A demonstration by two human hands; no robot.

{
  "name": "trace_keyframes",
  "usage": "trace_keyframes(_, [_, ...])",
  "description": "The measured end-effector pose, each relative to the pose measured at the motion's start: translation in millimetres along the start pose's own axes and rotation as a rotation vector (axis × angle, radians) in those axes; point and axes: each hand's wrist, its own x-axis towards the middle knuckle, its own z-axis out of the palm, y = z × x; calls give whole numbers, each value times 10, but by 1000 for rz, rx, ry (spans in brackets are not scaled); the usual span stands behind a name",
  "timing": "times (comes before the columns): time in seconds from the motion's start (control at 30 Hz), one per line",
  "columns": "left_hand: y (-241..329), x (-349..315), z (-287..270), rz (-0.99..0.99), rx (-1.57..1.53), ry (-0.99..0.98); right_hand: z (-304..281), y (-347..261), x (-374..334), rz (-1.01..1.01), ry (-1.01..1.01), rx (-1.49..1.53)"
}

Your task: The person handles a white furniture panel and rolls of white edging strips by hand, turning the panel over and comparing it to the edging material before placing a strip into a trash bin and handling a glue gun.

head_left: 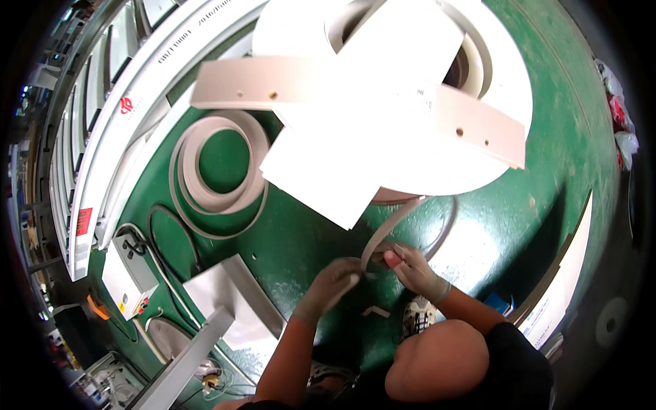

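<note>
A narrow beige edging strip (383, 231) curves down from under the pale panels to my hands. My left hand (333, 285), in a thin glove, has its fingers closed at the strip's lower end; its grip is partly blurred. Beside it my right hand (414, 270), also gloved with bare fingertips, pinches the strip between thumb and fingers. Above the hands, white panels (321, 181) lie across a large white round reel (502, 61), overexposed in places. Two beige boards with holes, one on the left (253, 78) and one on the right (478, 123), stick out from the stack.
A coil of beige edging (229, 199) lies on the green floor (273, 236) to the left. Near my left arm stand a grey-white box-shaped piece (236, 294), a white power unit (130, 280) and cables (160, 212). Long white profiles (143, 89) line the left; flat boards (557, 294) lean at right.
</note>
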Motion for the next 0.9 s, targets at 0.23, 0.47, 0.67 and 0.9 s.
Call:
trace_keyframes(0.23, [621, -170, 310, 36, -133, -379, 79, -635, 41, 15, -176, 179])
trace_keyframes(0.47, [1038, -563, 95, -146, -380, -340, 47, -1710, 203, 166, -786, -935])
trace_keyframes(0.67, [1296, -902, -100, -75, -211, -307, -266, -3044, 409, -843, 317, -1310])
trace_keyframes(0.9, [1330, -1621, 290, -194, 268, -138, -576, -2861, 822, -317, 259, -1339])
